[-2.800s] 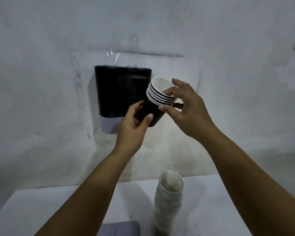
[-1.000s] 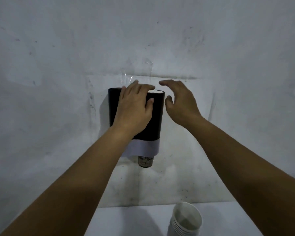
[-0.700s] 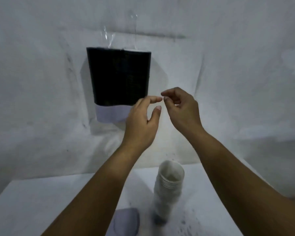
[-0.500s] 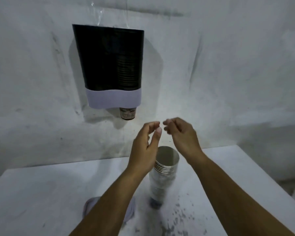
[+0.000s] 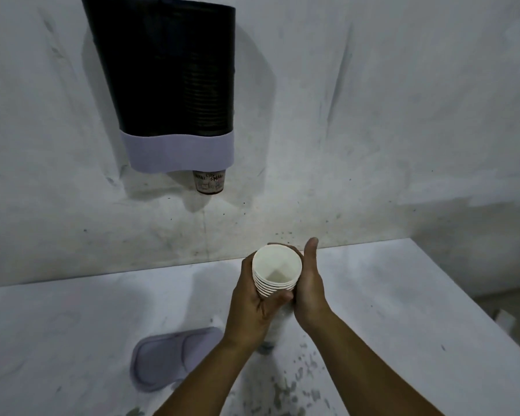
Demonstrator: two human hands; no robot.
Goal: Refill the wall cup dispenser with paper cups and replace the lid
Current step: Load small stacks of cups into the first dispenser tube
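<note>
Ribbed-rim paper cup stack [image 5: 276,273], two-handed.

Dispenser [image 5: 168,85] top cut off by frame edge; cup stack [image 5: 276,276] lower part hidden behind hands.

A single head-worn wide-angle camera looked forward and down, close over a white table [image 5: 373,295] that filled the lower frame. It faced a white wall [image 5: 373,115] straight ahead, with the dispenser [image 5: 174,85] at upper left, its top cropped. Both forearms entered from the bottom edge.
</note>
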